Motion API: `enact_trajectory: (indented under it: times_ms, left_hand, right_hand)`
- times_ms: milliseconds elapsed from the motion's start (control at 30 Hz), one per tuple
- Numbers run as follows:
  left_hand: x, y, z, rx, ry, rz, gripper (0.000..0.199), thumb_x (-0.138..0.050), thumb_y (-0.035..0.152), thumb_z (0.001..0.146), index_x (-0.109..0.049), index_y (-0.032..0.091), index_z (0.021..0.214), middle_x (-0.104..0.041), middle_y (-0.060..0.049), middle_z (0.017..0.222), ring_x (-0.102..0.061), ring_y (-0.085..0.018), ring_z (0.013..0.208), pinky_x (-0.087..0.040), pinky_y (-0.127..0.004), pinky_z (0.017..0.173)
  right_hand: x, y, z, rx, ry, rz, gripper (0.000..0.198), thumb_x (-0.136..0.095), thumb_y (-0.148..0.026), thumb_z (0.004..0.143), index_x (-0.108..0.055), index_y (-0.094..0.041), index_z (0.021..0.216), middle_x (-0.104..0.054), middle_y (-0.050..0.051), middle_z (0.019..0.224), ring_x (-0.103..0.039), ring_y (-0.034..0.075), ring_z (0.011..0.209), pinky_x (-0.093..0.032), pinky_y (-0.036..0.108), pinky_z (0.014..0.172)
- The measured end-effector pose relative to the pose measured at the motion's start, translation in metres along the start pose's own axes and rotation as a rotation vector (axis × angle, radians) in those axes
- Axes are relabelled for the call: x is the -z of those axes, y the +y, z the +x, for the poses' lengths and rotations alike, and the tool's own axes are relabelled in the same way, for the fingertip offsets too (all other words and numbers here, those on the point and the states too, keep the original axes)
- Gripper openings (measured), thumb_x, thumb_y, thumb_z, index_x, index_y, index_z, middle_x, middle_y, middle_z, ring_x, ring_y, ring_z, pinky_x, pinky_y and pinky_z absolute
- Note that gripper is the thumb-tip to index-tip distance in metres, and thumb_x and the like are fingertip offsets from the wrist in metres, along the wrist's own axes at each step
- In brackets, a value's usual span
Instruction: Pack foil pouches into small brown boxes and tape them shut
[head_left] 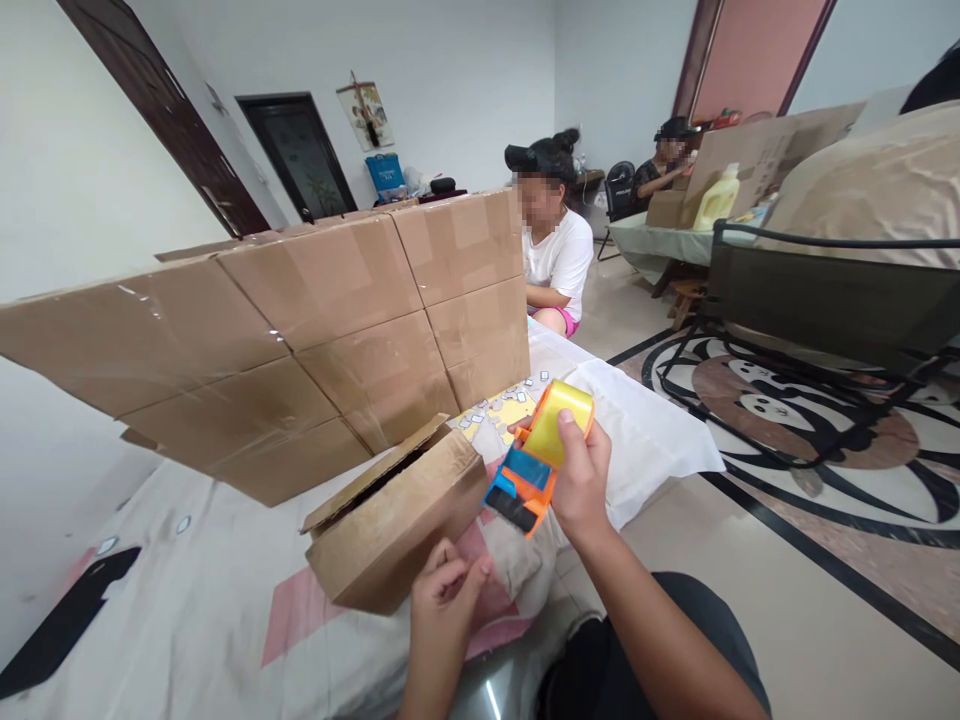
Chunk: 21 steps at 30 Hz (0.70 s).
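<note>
On my feed the left hand (444, 595) is curled narrow, can't tell if it pinches anything, my right hand (581, 485) grips the tape dispenser (527, 467) just right of a cardboard box (397, 535), stacked cartons (367, 370) farther left

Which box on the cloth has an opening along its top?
The single box in front of the stacked boxes, nearest the left hand. A dark slit runs along its top; the stack's front faces show none.

the carton (397, 540) is matt cardboard, the tape dispenser (529, 470) smooth plastic, its roll (550, 425) glossy.
</note>
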<state>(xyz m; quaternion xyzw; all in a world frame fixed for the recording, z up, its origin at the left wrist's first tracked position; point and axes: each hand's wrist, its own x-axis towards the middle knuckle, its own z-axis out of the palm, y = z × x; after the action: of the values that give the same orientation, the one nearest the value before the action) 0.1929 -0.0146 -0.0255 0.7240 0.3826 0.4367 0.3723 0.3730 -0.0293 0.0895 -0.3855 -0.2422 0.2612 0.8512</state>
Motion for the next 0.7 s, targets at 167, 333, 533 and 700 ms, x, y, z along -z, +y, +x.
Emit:
enact_trajectory:
  times_ms: [167, 333, 533, 700]
  left_hand:
    - [0.003, -0.004, -0.004, 0.063, -0.014, 0.005, 0.059, -0.064, 0.056, 0.085, -0.050, 0.017, 0.043, -0.039, 0.001, 0.058, -0.043, -0.011, 0.057, -0.036, -0.023, 0.053]
    - [-0.001, 0.001, -0.003, 0.052, -0.011, 0.009, 0.060, -0.062, 0.059, 0.085, -0.050, 0.017, 0.044, -0.038, 0.001, 0.060, -0.043, -0.012, 0.059, -0.036, -0.023, 0.054]
    - [-0.008, 0.010, -0.001, -0.019, 0.023, 0.009, 0.058, -0.063, 0.055, 0.085, -0.049, 0.017, 0.043, -0.038, 0.002, 0.058, -0.041, -0.011, 0.056, -0.035, -0.023, 0.053]
    - [-0.010, 0.005, -0.004, -0.038, 0.052, 0.008, 0.060, -0.063, 0.055, 0.086, -0.048, 0.017, 0.042, -0.037, 0.002, 0.055, -0.040, -0.011, 0.056, -0.035, -0.022, 0.052]
  right_hand:
    - [-0.002, 0.004, -0.003, -0.010, -0.035, 0.016, 0.035, -0.065, -0.052, 0.087, -0.068, -0.017, 0.086, -0.073, 0.005, 0.076, -0.071, 0.021, 0.068, -0.059, 0.034, 0.067]
    - [-0.002, 0.001, -0.002, -0.076, 0.019, 0.048, 0.037, -0.068, -0.053, 0.083, -0.066, -0.017, 0.090, -0.071, 0.004, 0.071, -0.071, 0.022, 0.065, -0.059, 0.033, 0.062]
    - [-0.001, -0.004, 0.002, -0.207, 0.050, 0.101, 0.035, -0.069, -0.052, 0.081, -0.064, -0.018, 0.088, -0.069, 0.003, 0.067, -0.070, 0.023, 0.063, -0.059, 0.035, 0.061]
    - [-0.003, -0.003, -0.001, -0.247, 0.040, 0.122, 0.038, -0.072, -0.053, 0.077, -0.064, -0.019, 0.094, -0.070, 0.003, 0.067, -0.069, 0.023, 0.061, -0.058, 0.035, 0.058]
